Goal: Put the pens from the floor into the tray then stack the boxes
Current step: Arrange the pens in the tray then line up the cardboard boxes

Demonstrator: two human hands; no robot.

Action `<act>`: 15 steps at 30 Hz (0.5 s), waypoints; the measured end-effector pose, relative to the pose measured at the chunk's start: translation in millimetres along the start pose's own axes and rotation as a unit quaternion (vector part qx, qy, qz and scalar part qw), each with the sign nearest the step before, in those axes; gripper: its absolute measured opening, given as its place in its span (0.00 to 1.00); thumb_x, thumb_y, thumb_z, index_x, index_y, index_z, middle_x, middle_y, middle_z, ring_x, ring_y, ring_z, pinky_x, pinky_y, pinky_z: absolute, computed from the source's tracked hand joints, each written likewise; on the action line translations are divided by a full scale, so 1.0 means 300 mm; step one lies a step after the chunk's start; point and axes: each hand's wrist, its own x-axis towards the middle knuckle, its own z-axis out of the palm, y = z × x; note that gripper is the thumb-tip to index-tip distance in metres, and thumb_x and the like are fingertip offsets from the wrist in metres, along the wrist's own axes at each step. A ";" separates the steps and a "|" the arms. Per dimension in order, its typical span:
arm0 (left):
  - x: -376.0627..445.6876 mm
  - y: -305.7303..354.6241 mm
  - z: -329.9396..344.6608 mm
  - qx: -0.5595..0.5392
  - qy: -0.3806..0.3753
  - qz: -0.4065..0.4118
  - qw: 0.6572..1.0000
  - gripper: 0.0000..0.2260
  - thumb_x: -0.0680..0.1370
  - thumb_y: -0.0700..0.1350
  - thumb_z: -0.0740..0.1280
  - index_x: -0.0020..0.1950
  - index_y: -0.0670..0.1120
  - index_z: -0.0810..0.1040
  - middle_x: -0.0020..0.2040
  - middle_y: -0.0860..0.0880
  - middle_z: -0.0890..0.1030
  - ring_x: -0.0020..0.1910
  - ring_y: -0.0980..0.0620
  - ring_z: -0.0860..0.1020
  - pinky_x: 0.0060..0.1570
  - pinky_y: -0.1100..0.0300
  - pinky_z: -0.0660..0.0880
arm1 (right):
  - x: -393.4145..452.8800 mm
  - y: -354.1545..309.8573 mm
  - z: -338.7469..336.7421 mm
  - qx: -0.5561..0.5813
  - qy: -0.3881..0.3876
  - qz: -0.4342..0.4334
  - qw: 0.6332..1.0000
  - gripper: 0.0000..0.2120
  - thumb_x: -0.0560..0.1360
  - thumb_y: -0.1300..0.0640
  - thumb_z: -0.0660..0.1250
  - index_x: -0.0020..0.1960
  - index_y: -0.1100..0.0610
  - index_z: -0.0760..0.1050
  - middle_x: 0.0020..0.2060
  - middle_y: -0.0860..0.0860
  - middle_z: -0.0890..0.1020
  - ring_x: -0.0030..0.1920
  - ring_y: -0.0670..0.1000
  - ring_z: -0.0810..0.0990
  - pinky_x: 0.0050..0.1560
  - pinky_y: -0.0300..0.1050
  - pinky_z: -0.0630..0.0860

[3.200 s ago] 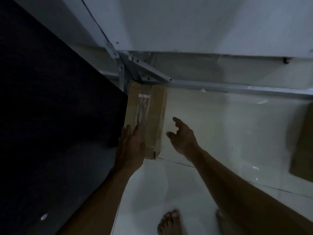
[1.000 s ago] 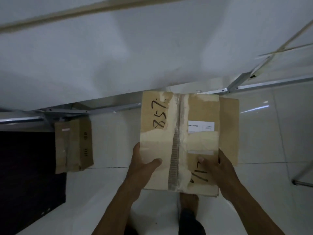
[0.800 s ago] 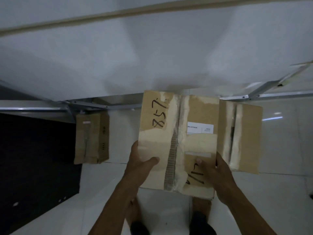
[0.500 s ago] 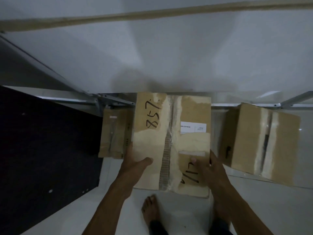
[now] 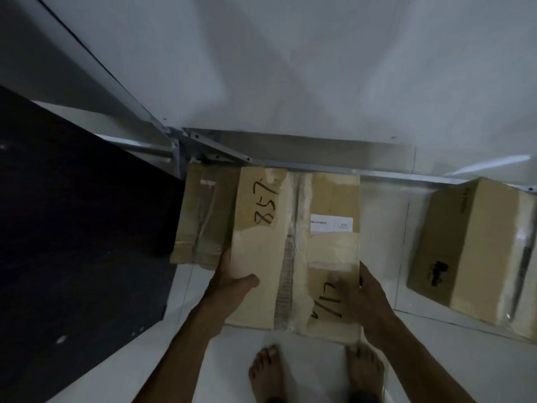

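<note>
Pens and tray are out of view. I grip the marked box (image 5: 296, 248) in both hands (image 5: 229, 282) (image 5: 363, 289), fingers clamped, above the smaller box (image 5: 200, 216); stacking is unfinished, a third box (image 5: 476, 257) waits.

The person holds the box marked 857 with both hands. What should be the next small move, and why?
Probably shift the box marked 857 a little to the left and lower it onto the smaller box on the floor by the dark panel. The left hand and right hand grip its near edge, and it already overlaps that box.
</note>
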 end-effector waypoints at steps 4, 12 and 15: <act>0.178 -0.052 0.015 0.007 0.004 -0.001 1.000 0.34 0.73 0.38 0.69 0.74 0.58 0.59 0.61 0.54 0.72 0.61 0.48 0.72 0.61 0.51 0.71 | 0.160 0.060 0.031 0.027 -0.004 0.012 1.000 0.19 0.74 0.53 0.69 0.64 0.48 0.72 0.54 0.51 0.82 0.52 0.54 0.81 0.53 0.59 0.80; 0.327 -0.101 -0.025 0.025 0.009 0.014 1.000 0.35 0.73 0.38 0.69 0.74 0.57 0.58 0.64 0.52 0.73 0.63 0.47 0.72 0.57 0.52 0.72 | 0.326 0.140 0.121 0.065 -0.027 0.018 0.997 0.21 0.75 0.55 0.68 0.67 0.48 0.71 0.57 0.52 0.81 0.54 0.55 0.81 0.54 0.60 0.79; 0.338 -0.101 -0.035 0.009 0.010 0.019 1.000 0.34 0.74 0.39 0.70 0.74 0.58 0.59 0.66 0.52 0.72 0.64 0.48 0.72 0.63 0.49 0.71 | 0.336 0.146 0.129 0.058 -0.026 0.015 0.998 0.21 0.74 0.52 0.69 0.66 0.47 0.71 0.56 0.50 0.81 0.54 0.53 0.81 0.51 0.55 0.81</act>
